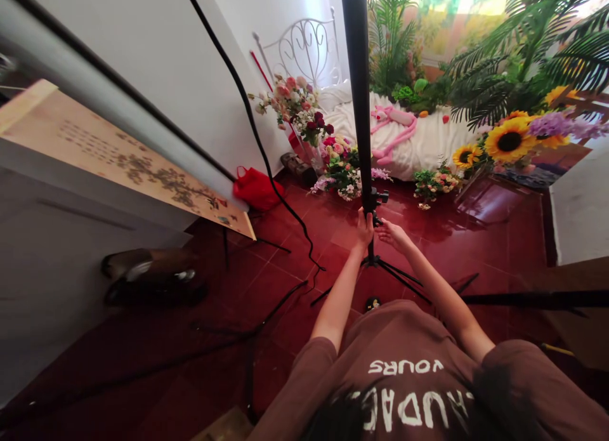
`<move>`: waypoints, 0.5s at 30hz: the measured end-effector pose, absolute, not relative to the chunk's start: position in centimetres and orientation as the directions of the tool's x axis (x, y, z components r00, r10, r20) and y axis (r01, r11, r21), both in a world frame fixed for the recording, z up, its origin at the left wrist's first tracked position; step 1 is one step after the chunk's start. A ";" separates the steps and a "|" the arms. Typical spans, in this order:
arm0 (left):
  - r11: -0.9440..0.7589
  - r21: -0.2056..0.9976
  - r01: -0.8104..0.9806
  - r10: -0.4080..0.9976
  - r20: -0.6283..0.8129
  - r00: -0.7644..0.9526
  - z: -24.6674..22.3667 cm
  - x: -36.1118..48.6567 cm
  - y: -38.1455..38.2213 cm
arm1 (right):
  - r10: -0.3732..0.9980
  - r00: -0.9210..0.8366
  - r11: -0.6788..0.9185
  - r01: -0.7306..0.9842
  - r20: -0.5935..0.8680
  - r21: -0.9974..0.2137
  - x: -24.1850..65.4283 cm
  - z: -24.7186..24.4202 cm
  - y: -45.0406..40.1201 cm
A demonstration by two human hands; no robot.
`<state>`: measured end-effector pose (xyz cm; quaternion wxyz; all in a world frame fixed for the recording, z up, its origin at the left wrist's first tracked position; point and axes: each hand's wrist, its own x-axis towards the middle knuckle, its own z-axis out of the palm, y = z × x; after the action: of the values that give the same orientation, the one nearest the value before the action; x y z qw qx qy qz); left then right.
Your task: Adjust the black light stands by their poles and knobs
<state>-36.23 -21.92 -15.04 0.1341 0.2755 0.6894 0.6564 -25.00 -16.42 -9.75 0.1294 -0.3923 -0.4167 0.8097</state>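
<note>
A black tripod light stand rises upright in front of me, its legs spread on the floor. My left hand is wrapped round the pole low down, just below an upper clamp knob. From the right, my right hand reaches to a lower knob at the pole's collar. Its fingers appear closed on that knob, though the fingertips are partly hidden. The top of the pole runs out of view.
Flower bunches and sunflowers stand around a white-draped bed with a pink plush toy. A black cable hangs at left near a red bag. Other stand legs cross the red tiled floor.
</note>
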 end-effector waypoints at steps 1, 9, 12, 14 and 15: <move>-0.010 0.978 0.208 0.552 0.179 -0.814 -15.0 -36.2 -22.0 | 0.526 -0.660 -0.636 0.113 -0.536 -0.763 -25.1 -9.7 -16.4; 0.002 0.961 0.275 0.533 0.232 -0.813 -15.3 -36.4 -22.1 | 0.494 -0.720 -0.638 0.079 -0.487 -0.766 -25.5 -10.2 -15.5; 0.014 0.952 0.305 0.533 0.251 -0.808 -15.3 -36.4 -22.1 | 0.608 -0.713 -0.440 0.062 -0.349 -0.896 -25.7 -10.7 -15.3; 0.037 0.949 0.313 0.537 0.246 -0.807 -15.1 -36.4 -22.2 | 0.718 -0.681 -0.162 0.039 -0.145 -0.986 -25.8 -11.0 -15.3; 0.048 0.948 0.314 0.539 0.240 -0.807 -15.1 -36.4 -22.2 | 0.749 -0.662 -0.005 0.039 -0.030 -0.999 -25.8 -11.0 -15.4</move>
<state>-36.42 -22.22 -15.05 0.0905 0.2969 0.7182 0.6228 -25.84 -15.40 -11.03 0.2769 -0.3035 -0.6486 0.6407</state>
